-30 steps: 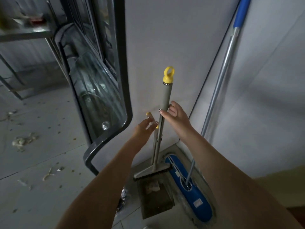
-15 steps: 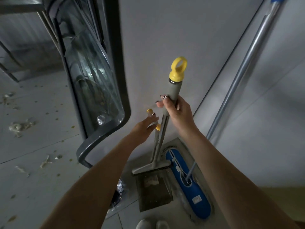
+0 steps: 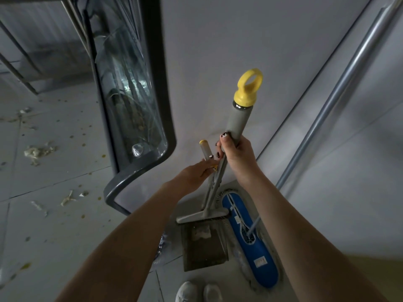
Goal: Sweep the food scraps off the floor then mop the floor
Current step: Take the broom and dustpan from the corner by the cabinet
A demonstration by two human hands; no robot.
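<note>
The right hand (image 3: 235, 155) is wrapped tight round the grey broom (image 3: 238, 118), just below its yellow ring cap. The broom's head sits low at the far edge of the dustpan (image 3: 202, 249) by the wall. The left hand (image 3: 194, 174) lays its fingers on the pan's shorter handle (image 3: 205, 149); whether they close round it, I cannot tell. Just right of the pan a blue mop (image 3: 250, 251) leans in the corner, its white label (image 3: 260, 262) unreadable. A dark-framed glass door (image 3: 130, 110) stands to the left. Beyond it, scraps (image 3: 38, 150) litter the floor (image 3: 54, 236). Shoes (image 3: 196, 292) show below.
</note>
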